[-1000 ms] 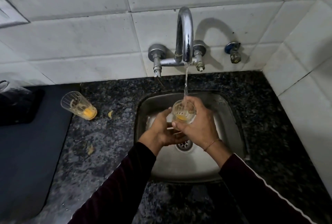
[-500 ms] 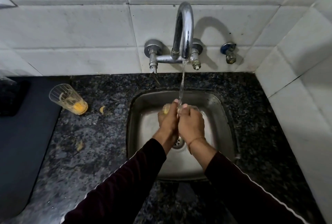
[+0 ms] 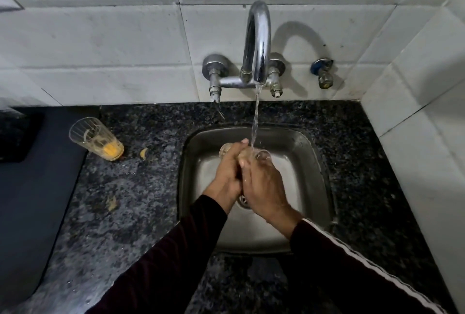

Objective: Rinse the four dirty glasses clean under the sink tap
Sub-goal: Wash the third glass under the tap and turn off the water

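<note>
- Left hand (image 3: 227, 174) and right hand (image 3: 261, 184) pressed together around a clear glass (image 3: 254, 156), wrapped tight on its body.
- Held tipped on its side over the steel sink (image 3: 314, 162), directly under the tap (image 3: 259, 44) stream (image 3: 255, 117).
- Likely wet, slippery, breakable: best gripped around the ribbed wall, not the rim.
- Far left on the granite counter (image 3: 125, 213): another dirty glass (image 3: 97, 139), orange residue inside.

We see a dim scene, the tiles (image 3: 100, 44) lit brightest. The tap (image 3: 259, 44) glints and throws a curved shadow rightward. Tile lines bow at the edges; focus is soft.
</note>
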